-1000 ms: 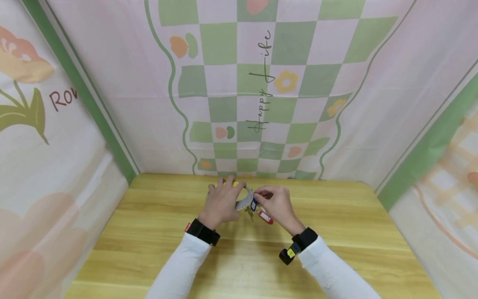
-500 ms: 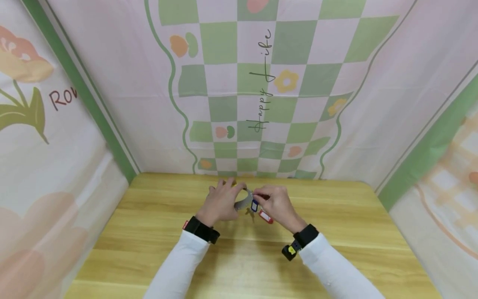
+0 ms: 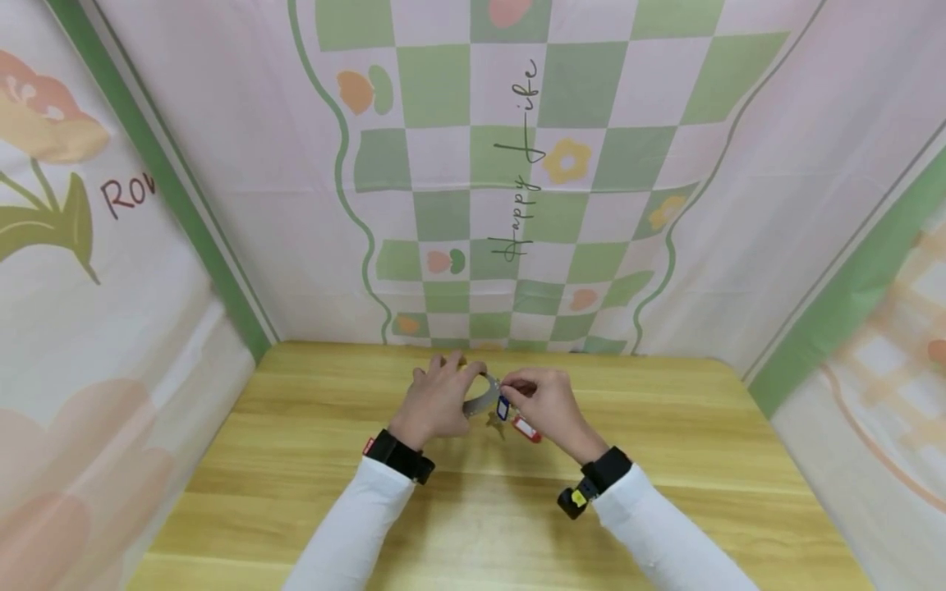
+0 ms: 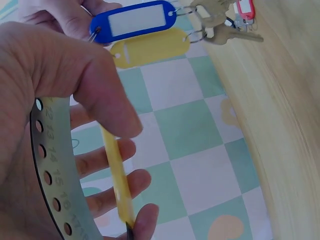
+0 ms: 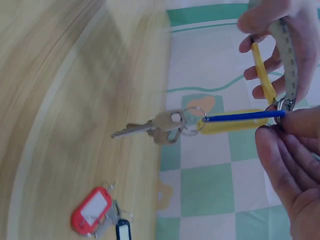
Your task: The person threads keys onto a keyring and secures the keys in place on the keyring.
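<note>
My left hand holds a grey curved key hoop with numbered holes along its band. A yellow bar of the hoop runs between thumb and fingers. At the hoop's right end, my right hand pinches a small metal ring, partly hidden by the fingertips. From there hang a blue key tag and a yellow key tag. Silver keys dangle from rings at the tags' far ends, above the table.
On the wooden table lie a red key tag and a dark blue tag, with keys beside them. A checkered cloth hangs behind the table's back edge.
The hoop has tilted slightly in my left hand, so its row of holes shows less in the head view. My right hand keeps its pinch, almost still.
</note>
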A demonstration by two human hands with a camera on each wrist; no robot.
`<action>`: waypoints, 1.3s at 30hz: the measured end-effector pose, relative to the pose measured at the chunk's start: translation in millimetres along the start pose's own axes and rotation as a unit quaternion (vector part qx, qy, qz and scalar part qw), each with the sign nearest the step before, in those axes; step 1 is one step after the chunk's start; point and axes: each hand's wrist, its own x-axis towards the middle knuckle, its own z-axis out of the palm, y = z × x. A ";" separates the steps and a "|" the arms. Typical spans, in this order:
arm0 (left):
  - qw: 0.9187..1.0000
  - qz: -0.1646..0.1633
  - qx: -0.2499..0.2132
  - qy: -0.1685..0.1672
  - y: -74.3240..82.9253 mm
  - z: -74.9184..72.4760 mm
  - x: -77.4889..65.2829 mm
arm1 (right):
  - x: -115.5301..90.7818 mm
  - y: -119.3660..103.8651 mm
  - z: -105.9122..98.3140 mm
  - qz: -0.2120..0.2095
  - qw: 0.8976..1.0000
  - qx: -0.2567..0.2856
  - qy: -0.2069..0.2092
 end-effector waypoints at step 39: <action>0.999 -0.007 -0.020 -0.025 -2.7 -2.9 -1.2 | 4.0 -3.1 0.6 -0.074 0.997 -0.030 -0.012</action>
